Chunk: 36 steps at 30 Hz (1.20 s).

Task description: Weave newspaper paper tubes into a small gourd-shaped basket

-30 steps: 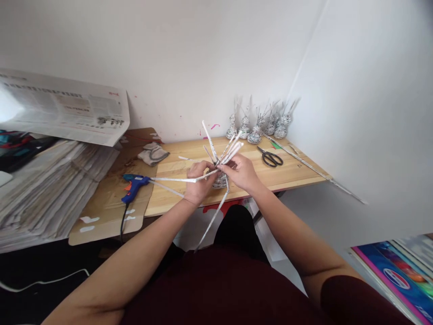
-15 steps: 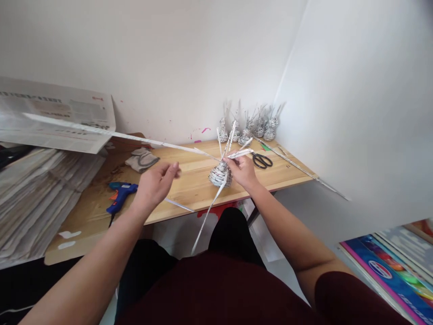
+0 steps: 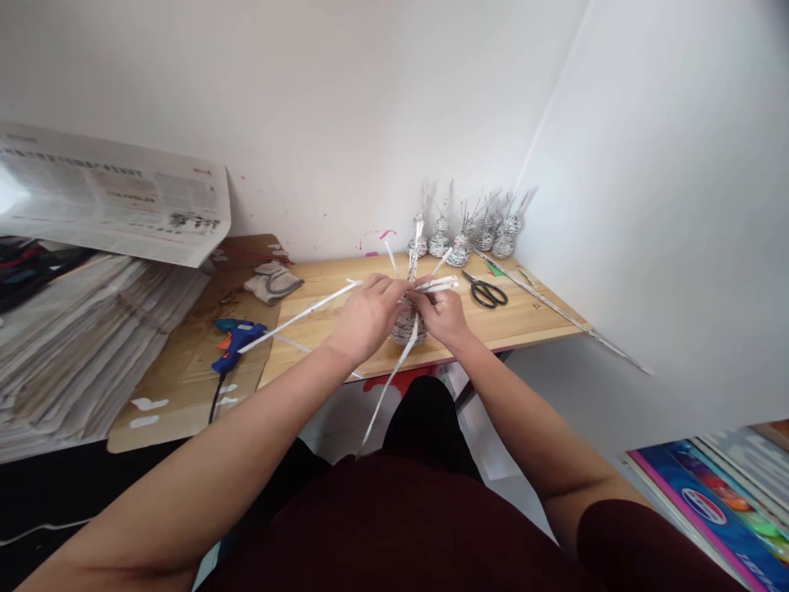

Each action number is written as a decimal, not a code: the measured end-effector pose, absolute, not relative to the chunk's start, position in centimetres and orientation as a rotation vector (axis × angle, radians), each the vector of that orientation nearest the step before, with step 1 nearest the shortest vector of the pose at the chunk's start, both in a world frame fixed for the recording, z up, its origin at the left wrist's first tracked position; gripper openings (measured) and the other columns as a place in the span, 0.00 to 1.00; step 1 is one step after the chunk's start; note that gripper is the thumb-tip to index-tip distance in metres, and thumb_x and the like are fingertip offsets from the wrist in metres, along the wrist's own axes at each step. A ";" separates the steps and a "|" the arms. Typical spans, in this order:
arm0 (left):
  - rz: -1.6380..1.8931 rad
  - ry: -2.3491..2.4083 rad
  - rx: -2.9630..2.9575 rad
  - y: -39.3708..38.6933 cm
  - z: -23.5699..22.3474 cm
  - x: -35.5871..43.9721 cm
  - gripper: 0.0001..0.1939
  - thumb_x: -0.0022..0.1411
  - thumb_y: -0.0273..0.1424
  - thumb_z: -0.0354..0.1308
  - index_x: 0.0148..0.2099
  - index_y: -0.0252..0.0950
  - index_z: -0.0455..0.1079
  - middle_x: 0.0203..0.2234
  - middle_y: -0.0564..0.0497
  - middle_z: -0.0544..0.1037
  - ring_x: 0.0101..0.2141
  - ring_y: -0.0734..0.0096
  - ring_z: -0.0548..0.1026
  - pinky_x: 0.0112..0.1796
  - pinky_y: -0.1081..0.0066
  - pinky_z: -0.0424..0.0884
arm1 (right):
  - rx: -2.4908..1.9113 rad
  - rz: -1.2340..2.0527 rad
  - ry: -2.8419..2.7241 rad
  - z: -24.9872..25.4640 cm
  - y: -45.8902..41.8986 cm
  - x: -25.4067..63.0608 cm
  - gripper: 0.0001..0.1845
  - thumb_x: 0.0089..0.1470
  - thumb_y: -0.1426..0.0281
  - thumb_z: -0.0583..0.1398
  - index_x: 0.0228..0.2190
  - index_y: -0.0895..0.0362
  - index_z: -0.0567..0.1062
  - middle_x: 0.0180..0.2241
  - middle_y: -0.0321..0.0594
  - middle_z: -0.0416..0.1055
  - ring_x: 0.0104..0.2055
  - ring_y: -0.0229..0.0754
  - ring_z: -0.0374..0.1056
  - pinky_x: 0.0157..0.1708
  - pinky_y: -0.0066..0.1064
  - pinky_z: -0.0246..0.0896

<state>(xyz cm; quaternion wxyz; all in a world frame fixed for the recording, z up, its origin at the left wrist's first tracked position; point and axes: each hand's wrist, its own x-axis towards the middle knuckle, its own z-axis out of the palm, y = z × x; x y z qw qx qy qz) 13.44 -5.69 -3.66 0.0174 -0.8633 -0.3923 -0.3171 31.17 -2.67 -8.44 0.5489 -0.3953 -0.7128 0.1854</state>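
Observation:
A small woven newspaper gourd (image 3: 403,332) stands near the front edge of the table, partly hidden behind my hands. Several rolled paper strips stick up and out from its neck. My left hand (image 3: 368,316) is at the left of the neck, its fingers closed on a paper strip (image 3: 302,313) that runs out to the left. From the other side, my right hand (image 3: 445,318) pinches the folded paper strips at the neck; its thumb and fingertips meet those of the left. Another long strip (image 3: 391,374) hangs from the gourd over the table edge toward my lap.
Black scissors (image 3: 486,293) lie right of the gourd, near a long paper stick (image 3: 542,300). Several finished woven gourds (image 3: 457,247) stand by the wall. At left are a blue glue gun (image 3: 237,344), a glove (image 3: 272,284) and stacked newspapers (image 3: 104,345).
My left hand has moved right, from open space to the gourd's neck. The long strip at left now slopes down instead of rising. My right hand stays at the neck.

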 end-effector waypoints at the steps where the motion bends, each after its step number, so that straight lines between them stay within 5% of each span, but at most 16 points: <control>1: -0.933 -1.340 -2.659 -5.0 -3.6 13.6 0.10 0.64 0.28 0.59 0.47 0.39 0.77 0.40 0.44 0.82 0.47 0.53 0.76 0.50 0.55 0.68 | -0.933 0.417 -1.699 -8.5 -2.7 31.2 0.13 0.61 0.60 0.57 0.30 0.54 0.75 0.32 0.39 0.75 0.35 0.44 0.71 0.41 0.34 0.66; 8: -0.824 -1.422 -2.643 -4.0 -3.6 14.1 0.09 0.60 0.25 0.57 0.32 0.40 0.78 0.29 0.49 0.81 0.35 0.60 0.78 0.55 0.52 0.61 | -0.940 0.377 -1.733 -9.0 -2.7 31.3 0.15 0.62 0.58 0.56 0.28 0.53 0.72 0.27 0.39 0.71 0.32 0.43 0.68 0.38 0.34 0.64; 12: -0.695 -1.536 -2.675 -3.9 -2.9 14.1 0.06 0.58 0.27 0.59 0.32 0.40 0.77 0.29 0.48 0.81 0.32 0.61 0.77 0.40 0.64 0.69 | -0.921 0.365 -1.734 -9.2 -2.8 31.3 0.15 0.63 0.57 0.55 0.30 0.53 0.73 0.29 0.39 0.73 0.32 0.42 0.68 0.37 0.33 0.64; 18: -0.589 -1.537 -2.943 -2.2 -1.5 13.5 0.07 0.53 0.27 0.62 0.35 0.42 0.78 0.25 0.53 0.80 0.24 0.68 0.73 0.27 0.71 0.62 | -0.903 0.354 -1.759 -9.3 -3.1 31.4 0.15 0.63 0.57 0.56 0.33 0.52 0.75 0.32 0.40 0.76 0.33 0.42 0.70 0.39 0.33 0.65; 36: -0.710 -1.393 -2.756 -5.6 0.2 13.4 0.13 0.54 0.27 0.68 0.21 0.37 0.70 0.19 0.50 0.64 0.35 0.51 0.76 0.40 0.60 0.67 | -0.868 0.340 -1.608 -10.5 -4.2 32.7 0.17 0.65 0.55 0.54 0.32 0.53 0.74 0.31 0.40 0.74 0.31 0.41 0.68 0.37 0.34 0.67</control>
